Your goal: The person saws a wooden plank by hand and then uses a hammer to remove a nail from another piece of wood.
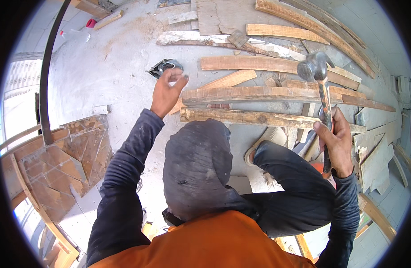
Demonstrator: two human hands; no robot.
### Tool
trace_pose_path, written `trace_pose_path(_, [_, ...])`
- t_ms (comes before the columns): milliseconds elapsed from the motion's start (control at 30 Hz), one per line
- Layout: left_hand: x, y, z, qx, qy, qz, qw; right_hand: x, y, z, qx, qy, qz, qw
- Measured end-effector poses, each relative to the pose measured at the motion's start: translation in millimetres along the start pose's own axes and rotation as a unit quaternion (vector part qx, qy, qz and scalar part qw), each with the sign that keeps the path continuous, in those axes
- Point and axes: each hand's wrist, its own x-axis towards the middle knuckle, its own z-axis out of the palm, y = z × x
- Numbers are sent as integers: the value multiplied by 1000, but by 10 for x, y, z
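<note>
My right hand (336, 139) is wrapped round the handle of a claw hammer (324, 91), at the right. The hammer stands nearly upright, its metal head above the planks. My left hand (169, 91) is over the floor at centre left, thumb and fingers drawn together in a pinch. Whatever lies between those fingertips, if anything, is too small to make out. Just beyond them sits a torn dark bag (163, 67), partly covered by the fingers; its contents are unclear. A wooden beam (259, 94) and a rougher plank (254, 118) lie side by side between my hands.
More planks (250, 64) lie across the far side. A saw blade (304, 147) shows beside my right leg (295, 178). Broken boards (377, 165) are stacked at the right. A patched brown panel (67, 161) and a dark upright bar (45, 85) stand at the left.
</note>
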Motion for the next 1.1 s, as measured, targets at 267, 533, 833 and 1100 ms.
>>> trace_pose_path(267, [-1474,-909,713,-104,236,-274,927,-199,461,-11,-13,58,115,992])
trace_pose_path(533, [-1145,-963,871,-543,43,-399,738,-460,676,510,127,29,131,983])
trace_pose_path(833, [-1119,-205,479,-623,23,-271,733,-1086,447,334,346,56,57,935])
trace_pose_path(1100, [-680,922,-121,-659,-103,-15,745,-1763,294,-193,340,37,-104,934])
